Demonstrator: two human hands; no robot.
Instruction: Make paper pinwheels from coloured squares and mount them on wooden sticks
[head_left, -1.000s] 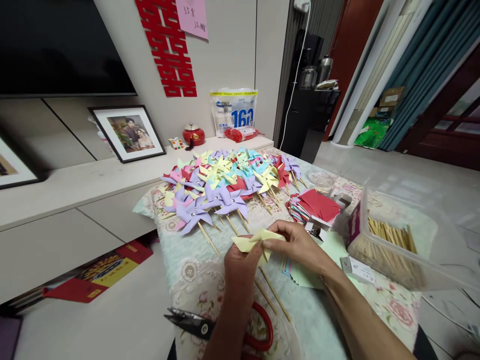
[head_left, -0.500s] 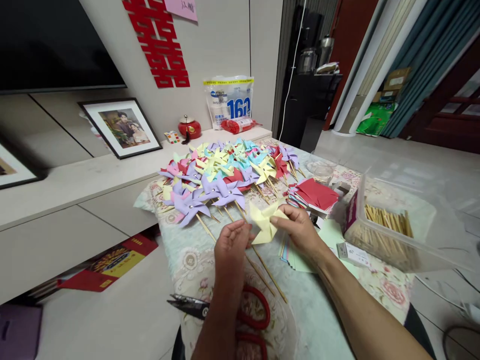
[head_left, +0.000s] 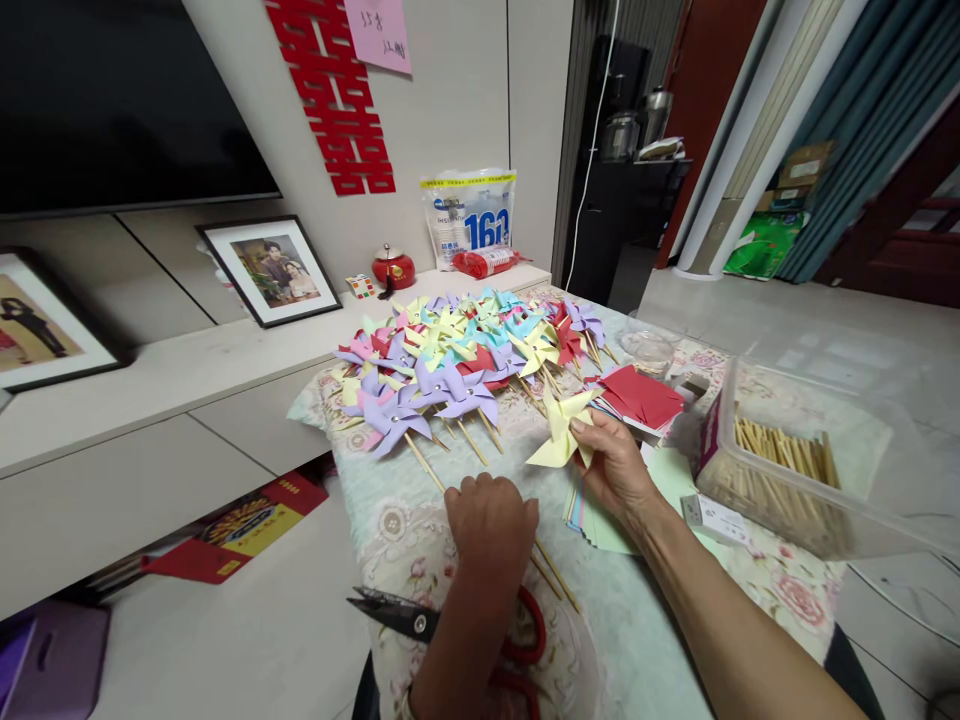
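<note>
A pale yellow paper pinwheel [head_left: 559,428] is pinched between the thumb and fingers of my right hand [head_left: 609,455], held above the table. It has no stick on it. My left hand [head_left: 491,525] is curled, knuckles up, low over two loose wooden sticks [head_left: 556,578], whose near ends show beside it. Its fingertips are hidden, so I cannot see what they hold. Under my left forearm lie scissors [head_left: 409,615] with red handles and dark blades. Beyond my hands, finished pinwheels [head_left: 457,385] in purple, yellow, red, pink and blue lie heaped.
A clear plastic box [head_left: 780,510] of wooden sticks stands at the right. Red paper squares [head_left: 641,397], pale green sheets [head_left: 611,525] and a small white box [head_left: 716,518] lie left of it. A cabinet [head_left: 247,345] with framed photos runs along the left.
My left hand has left the yellow pinwheel, turned knuckles up and moved down over the loose sticks. My right hand has carried the pinwheel slightly right. The view has shifted a little.
</note>
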